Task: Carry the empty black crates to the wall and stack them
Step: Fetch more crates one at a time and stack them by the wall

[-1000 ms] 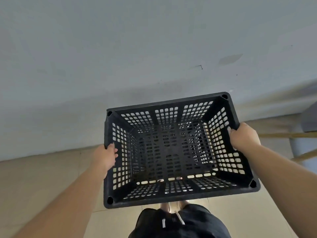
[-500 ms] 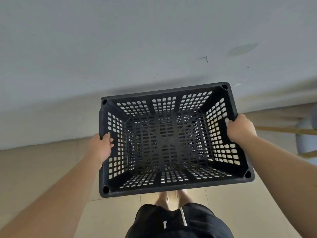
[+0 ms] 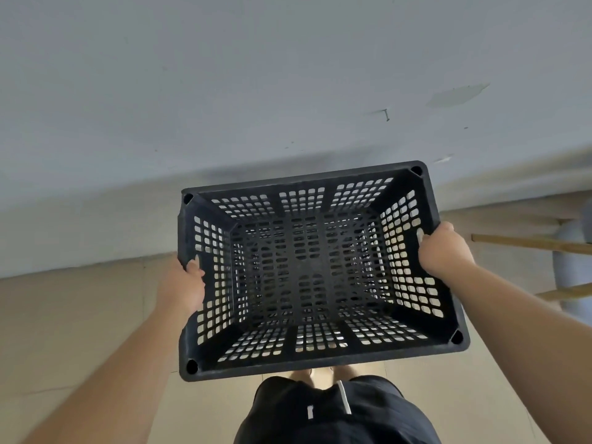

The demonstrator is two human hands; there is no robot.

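An empty black perforated crate hangs in front of me, held level above the tiled floor, open side up. My left hand grips its left rim, thumb over the edge. At the opposite short side my right hand grips the rim, fingers curled through the handle slot. The crate's far edge lies close to the grey wall. No other crate is in view.
Beige floor tiles run up to the wall's base. At the right edge stand a grey rounded object and two wooden sticks. My dark shorts and feet show below the crate.
The crate has drifted slightly up and left in view and sits nearer the wall. Both hands keep the same grip on the rims.
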